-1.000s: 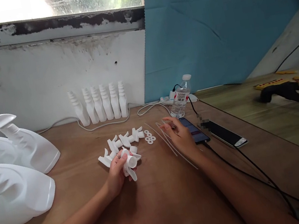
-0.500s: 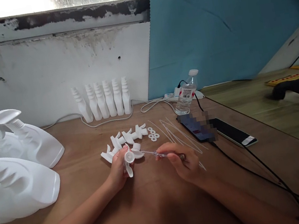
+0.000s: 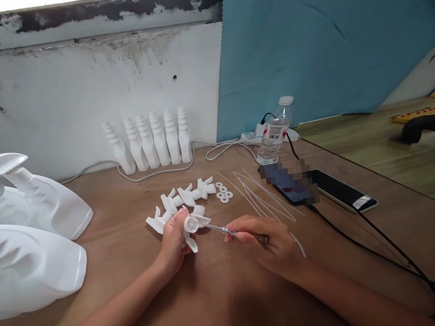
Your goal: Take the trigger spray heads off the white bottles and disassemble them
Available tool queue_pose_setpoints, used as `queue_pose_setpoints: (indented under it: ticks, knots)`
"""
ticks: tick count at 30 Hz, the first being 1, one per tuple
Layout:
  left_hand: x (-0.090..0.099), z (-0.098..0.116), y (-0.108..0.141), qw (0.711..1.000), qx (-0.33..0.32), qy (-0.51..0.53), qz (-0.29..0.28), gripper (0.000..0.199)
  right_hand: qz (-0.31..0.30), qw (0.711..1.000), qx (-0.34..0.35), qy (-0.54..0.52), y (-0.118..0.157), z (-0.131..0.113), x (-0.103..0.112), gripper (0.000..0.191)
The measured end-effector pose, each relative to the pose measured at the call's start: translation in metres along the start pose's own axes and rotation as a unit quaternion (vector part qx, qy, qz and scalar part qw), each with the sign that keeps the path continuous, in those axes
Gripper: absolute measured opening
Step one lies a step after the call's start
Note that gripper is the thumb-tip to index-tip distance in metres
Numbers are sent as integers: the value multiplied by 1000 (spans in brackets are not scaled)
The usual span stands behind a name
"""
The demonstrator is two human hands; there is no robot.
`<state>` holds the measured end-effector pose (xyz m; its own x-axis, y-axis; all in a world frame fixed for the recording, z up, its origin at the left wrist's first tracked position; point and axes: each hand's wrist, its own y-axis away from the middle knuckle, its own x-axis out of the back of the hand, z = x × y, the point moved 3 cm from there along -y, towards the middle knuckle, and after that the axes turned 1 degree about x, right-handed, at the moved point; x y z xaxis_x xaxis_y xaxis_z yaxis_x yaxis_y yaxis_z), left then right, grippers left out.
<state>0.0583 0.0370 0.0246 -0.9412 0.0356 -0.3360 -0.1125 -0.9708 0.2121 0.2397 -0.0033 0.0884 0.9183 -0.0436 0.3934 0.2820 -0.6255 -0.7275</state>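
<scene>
My left hand [image 3: 173,241] is closed around a white trigger spray head [image 3: 190,236], its round open end turned toward me and its lever pointing down. Pinched in my right hand [image 3: 271,240] is a slim screwdriver [image 3: 223,230] with a clear handle. Its thin shaft reaches left to the round opening of the spray head; whether the tip is inside I cannot tell. Just behind my left hand, more white trigger spray heads [image 3: 188,195] lie in a row on the brown table [image 3: 208,309]. White ring washers [image 3: 224,197] lie beside them.
Thin white tubes [image 3: 266,202] lie right of the washers. Further right are a phone [image 3: 288,184], a dark slab-shaped device [image 3: 345,190], cables and a water bottle [image 3: 275,134]. Small white bottles [image 3: 161,147] stand by the wall; large white spray bottles [image 3: 29,261] lie left.
The spray head's opening has tilted toward the screwdriver, and the shaft's tip has come to it. My right hand has shifted slightly left. The view has tipped down a little.
</scene>
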Motion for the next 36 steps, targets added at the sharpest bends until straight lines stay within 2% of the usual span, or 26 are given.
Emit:
queue_pose_setpoints:
  ticks: [5, 12, 18, 21, 24, 27, 32, 36]
  knots:
    - [-1, -2, 0, 1000, -2, -8, -9, 43, -3, 999, 23, 31, 1, 2, -3, 16]
    - [1, -6, -1, 1000, 2, -28, 2, 42, 23, 983, 129, 126, 2, -5, -6, 11]
    - [0, -9, -1, 998, -16, -66, -3, 42, 8, 969, 190, 160, 1, -13, -11, 16]
    - [1, -10, -2, 998, -17, -67, 2, 42, 32, 980, 138, 141, 1, -12, -11, 14]
    - [2, -10, -2, 998, -11, -57, -6, 43, 46, 996, -1, 81, 0, -4, -9, 18]
    - [3, -9, -3, 999, -11, -50, -3, 43, 67, 992, -105, 14, 1, 1, -10, 23]
    - [0, -4, -1, 999, 9, -31, 4, 43, 84, 982, -156, -64, 4, 7, -13, 24]
    - [-1, 0, 0, 999, 19, -26, -1, 44, 71, 988, -123, -65, 5, 6, -12, 22]
